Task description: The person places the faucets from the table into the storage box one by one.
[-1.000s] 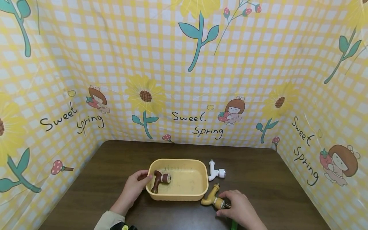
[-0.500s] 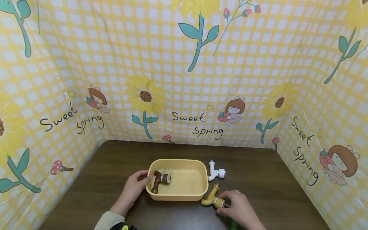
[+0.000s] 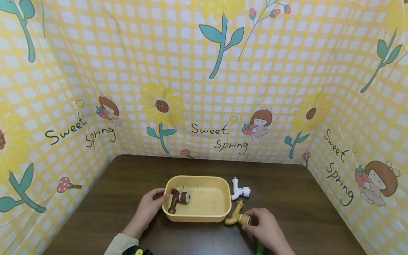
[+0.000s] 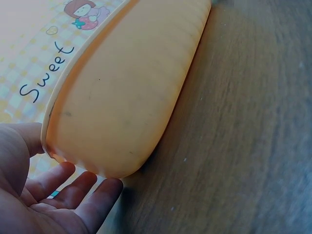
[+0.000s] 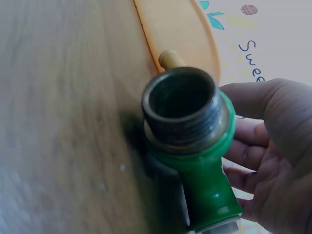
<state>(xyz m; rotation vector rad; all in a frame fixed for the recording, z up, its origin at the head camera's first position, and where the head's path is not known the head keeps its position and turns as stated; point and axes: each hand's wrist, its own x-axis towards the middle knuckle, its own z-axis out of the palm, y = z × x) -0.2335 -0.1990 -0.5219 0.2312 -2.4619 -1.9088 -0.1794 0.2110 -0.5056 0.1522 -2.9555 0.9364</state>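
Basin (image 3: 197, 218) sits mid-table, long side toward the person; table (image 3: 293, 191) is dark wood-grain. Brown tap (image 3: 174, 201) lies inside, left end. White tap (image 3: 236, 192) lies on the table just off the basin's right end; can't tell if they touch. Green tap (image 5: 209, 187) is under the right wrist in the head view, mostly hidden there; in the right wrist view it sits right in front of the camera and blocks most of what's behind it. Backdrop (image 3: 204, 92) wraps back and both sides: yellow-white check, sunflowers, "Sweet Spring" lettering.

Hands well apart, both occupied. Left hand (image 3: 147, 209) clamped on the basin's left end: thumb at the rim, fingers curled against the outside wall, gap only as wide as the wall. Right hand (image 3: 268, 226) pinching the yellow tap (image 3: 236, 215) by the collar end, thumb one side, fingers the other, spread to collar width. Yellow tap is just beside the basin's front right corner, in front of the white one. Can't tell if it's off the table.

Basin: smooth, plastic-looking, rounded corners, turned-out lip, dark scuffs on the floor. Taps: bent bodies, side collars. Green one glossy, dark threaded mouth with a metallic ring.
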